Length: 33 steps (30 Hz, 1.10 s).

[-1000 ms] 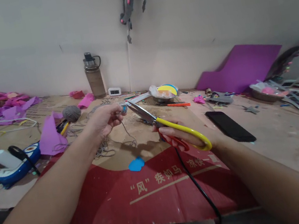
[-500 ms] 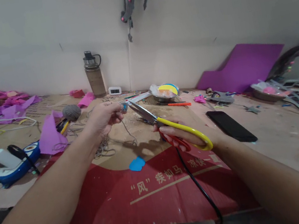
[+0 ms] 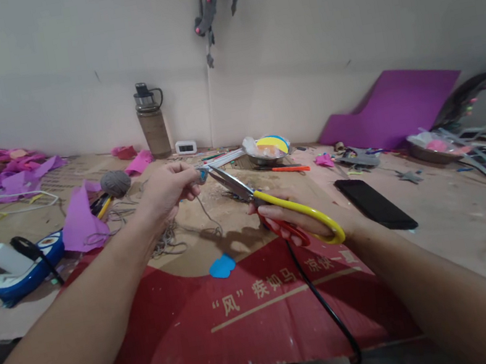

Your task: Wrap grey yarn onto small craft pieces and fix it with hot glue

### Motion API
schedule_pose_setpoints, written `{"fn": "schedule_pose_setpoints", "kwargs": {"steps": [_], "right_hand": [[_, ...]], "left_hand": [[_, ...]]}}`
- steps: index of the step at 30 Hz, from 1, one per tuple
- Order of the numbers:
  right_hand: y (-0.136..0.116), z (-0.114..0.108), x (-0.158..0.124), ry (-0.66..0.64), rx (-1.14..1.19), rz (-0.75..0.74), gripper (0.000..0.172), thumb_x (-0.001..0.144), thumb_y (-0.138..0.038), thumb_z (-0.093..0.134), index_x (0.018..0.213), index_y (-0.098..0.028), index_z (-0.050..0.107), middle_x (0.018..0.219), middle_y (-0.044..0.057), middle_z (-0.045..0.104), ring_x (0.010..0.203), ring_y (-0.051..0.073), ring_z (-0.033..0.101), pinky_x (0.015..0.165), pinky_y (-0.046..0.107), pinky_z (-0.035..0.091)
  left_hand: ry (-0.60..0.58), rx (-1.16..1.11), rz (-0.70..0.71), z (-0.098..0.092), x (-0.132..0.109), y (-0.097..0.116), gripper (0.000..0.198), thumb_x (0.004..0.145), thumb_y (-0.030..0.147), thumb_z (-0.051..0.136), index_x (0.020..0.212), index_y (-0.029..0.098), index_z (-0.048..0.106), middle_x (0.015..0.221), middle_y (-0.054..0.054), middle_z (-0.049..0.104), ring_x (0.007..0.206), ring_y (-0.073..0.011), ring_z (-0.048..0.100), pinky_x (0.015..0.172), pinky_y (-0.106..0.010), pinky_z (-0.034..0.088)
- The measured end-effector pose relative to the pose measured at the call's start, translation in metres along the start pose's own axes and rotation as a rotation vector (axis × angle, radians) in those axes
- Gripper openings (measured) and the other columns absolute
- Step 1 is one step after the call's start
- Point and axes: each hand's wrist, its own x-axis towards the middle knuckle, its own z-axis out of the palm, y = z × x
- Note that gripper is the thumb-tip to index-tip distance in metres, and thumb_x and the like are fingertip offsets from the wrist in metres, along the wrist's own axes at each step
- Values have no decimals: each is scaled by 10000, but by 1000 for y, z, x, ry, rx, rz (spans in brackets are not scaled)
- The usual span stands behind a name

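Note:
My left hand pinches a small blue piece, too small to make out fully, with a strand of grey yarn hanging below it. My right hand is wrapped round the scissors, which have one yellow and one red handle loop. Their blades point up and left, and the tips are close beside the blue piece; whether they touch it I cannot tell. A blue cut-out shape lies on the cardboard below my hands. Loose yarn lies tangled under my left wrist.
A yarn ball, a water bottle and a small clock stand at the back. On the right are a phone and a purple sheet. A power strip sits left, and a black cable crosses the cardboard.
Almost nothing differs. The view has shifted very slightly, and both hands keep their places with the scissor tips by the blue piece.

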Motion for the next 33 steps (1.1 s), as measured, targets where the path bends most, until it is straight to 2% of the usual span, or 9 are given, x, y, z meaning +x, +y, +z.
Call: {"fn": "schedule_pose_setpoints", "kwargs": {"steps": [12,19,27,29,33], "right_hand": [[0,4,2,-17,17,34,475,870,-614,491,1058,-184,567,653,-35,503,456,68,471,359,184,407],[4,7,1,7,38,-11,471,869,-610,498,1066,-190,573,679,-32,498,461,63,460,355,182,392],[2,8,1,34,-15,3,442,884,-581,481,1109,-212,574,692,-27,510,471,85,466,363,204,371],[2,10,3,76,-108,-41,394,897,-541,476,1087,-217,597,712,-18,542,494,95,481,408,223,395],[8,14,10,284,-438,-256,235,892,-370,532,1016,-203,642,859,32,652,732,159,583,662,294,468]], "left_hand": [[-26,75,18,-4,3,-4,63,632,150,628,590,150,581,472,2,562,407,-73,492,405,-192,330],[8,1,-35,0,-1,5,103,608,147,615,529,144,548,468,3,545,393,-66,470,380,-189,299],[48,-18,-43,-1,0,4,104,622,140,607,531,142,555,458,0,530,401,-63,459,394,-184,323],[55,-18,-44,-1,0,4,109,621,139,612,531,142,551,463,0,531,405,-64,466,394,-182,327],[45,-73,-57,0,1,3,91,622,136,611,546,140,560,471,4,528,412,-62,468,390,-171,329]]}}
